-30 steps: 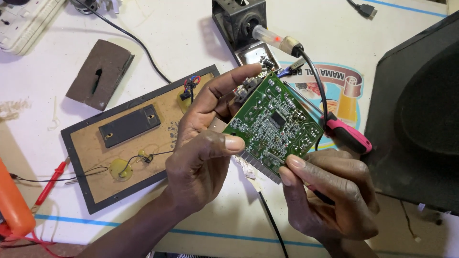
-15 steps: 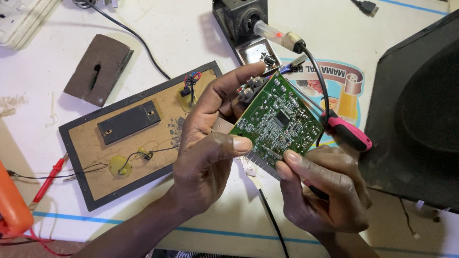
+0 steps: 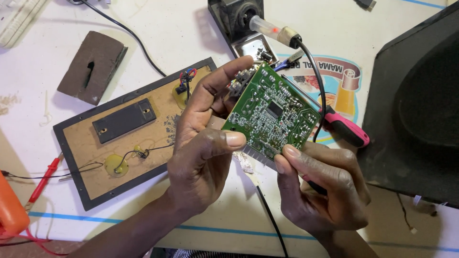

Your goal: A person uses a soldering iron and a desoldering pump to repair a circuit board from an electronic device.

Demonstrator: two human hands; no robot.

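Note:
A green circuit board (image 3: 272, 114) with its soldered side up is held tilted above the white table, between both hands. My left hand (image 3: 203, 153) grips its left edge, thumb on the near corner and fingers behind the far side. My right hand (image 3: 320, 184) pinches the board's lower right edge with the thumb, and a pink-handled tool (image 3: 346, 131) lies across its fingers under the board. Metal parts on the board's far end are partly hidden by my left fingers.
A brown framed panel (image 3: 86, 143) with a black block and wires lies to the left. A soldering iron stand (image 3: 236, 16) with its iron (image 3: 267, 26) is at the back. A big black speaker housing (image 3: 416, 105) fills the right. A red probe (image 3: 43, 179) and an orange meter (image 3: 9, 210) are at far left.
Both hands and the board have kept their grip and barely shifted; the view has moved slightly.

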